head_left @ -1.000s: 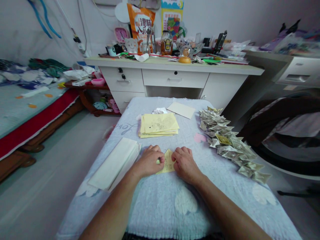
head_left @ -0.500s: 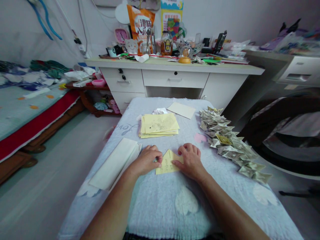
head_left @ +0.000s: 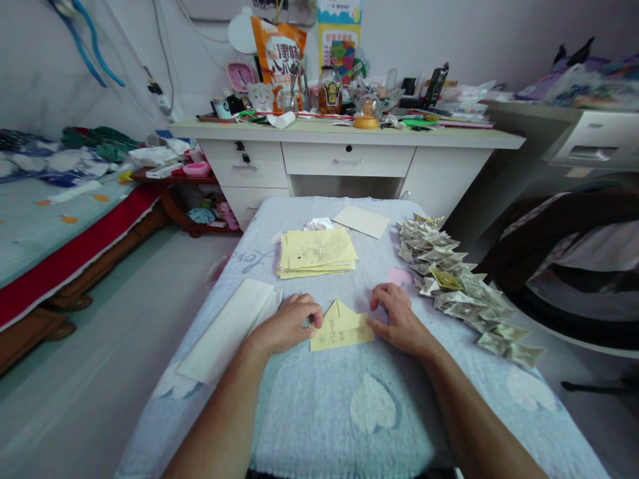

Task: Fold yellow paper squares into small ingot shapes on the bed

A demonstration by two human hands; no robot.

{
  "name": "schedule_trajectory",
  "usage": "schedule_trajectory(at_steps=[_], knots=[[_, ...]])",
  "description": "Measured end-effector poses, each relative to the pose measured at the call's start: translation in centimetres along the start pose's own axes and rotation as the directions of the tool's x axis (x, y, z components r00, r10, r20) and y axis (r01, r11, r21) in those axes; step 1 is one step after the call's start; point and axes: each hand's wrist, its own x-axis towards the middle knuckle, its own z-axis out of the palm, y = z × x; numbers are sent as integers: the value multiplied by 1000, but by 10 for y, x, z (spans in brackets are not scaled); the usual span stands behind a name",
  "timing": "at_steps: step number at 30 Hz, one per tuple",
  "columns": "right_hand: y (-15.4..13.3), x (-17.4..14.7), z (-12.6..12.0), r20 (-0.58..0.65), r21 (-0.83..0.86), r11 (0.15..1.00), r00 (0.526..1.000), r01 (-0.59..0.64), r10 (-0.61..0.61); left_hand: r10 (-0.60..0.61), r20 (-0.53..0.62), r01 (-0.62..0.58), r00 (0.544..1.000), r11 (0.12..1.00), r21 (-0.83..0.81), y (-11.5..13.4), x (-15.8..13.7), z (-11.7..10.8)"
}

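A yellow sheet of paper (head_left: 342,331), folded to a peak at the top and marked with handwriting, lies flat on the cloth-covered table. My left hand (head_left: 293,324) pinches its left edge between thumb and fingers. At the right corner, my right hand (head_left: 401,320) rests with thumb and index finger apart; the thumb tip is at the paper's edge. Behind the folded piece is a stack of yellow paper sheets (head_left: 319,249). Long folded white paper (head_left: 227,329) lies beside my left forearm.
Rows of folded paper pieces (head_left: 449,286) run along the table's right side. A pale card (head_left: 362,221) and crumpled white paper (head_left: 319,224) lie at the back. Beyond stands a cluttered white desk (head_left: 349,156), with a washing machine (head_left: 594,143) on the right and a bed (head_left: 64,219) left.
My right hand has slid right, from on top of the folded paper to its right corner, uncovering that side. My left hand has stayed at the left edge.
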Motion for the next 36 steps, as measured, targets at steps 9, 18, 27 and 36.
schedule_trajectory(at_steps=[9, 18, 27, 36], knots=[[-26, 4, 26, -36, 3, 993, 992, 122, -122, 58, -126, -72, 990, 991, -113, 6, 4, 18], [-24, 7, 22, -145, 393, 910, 986, 133, -81, -69, -225, -41, 972, 892, -450, 22, 18, 27], [-26, 10, 27, 61, 877, 478, 998, -52, -3, -233, -254, -129, 939, 444, -887, 27, 23, 31], [-23, 9, 28, -77, 666, 746, 995, 3, 65, -254, -428, -93, 867, 761, -642, 25, 26, 41]])
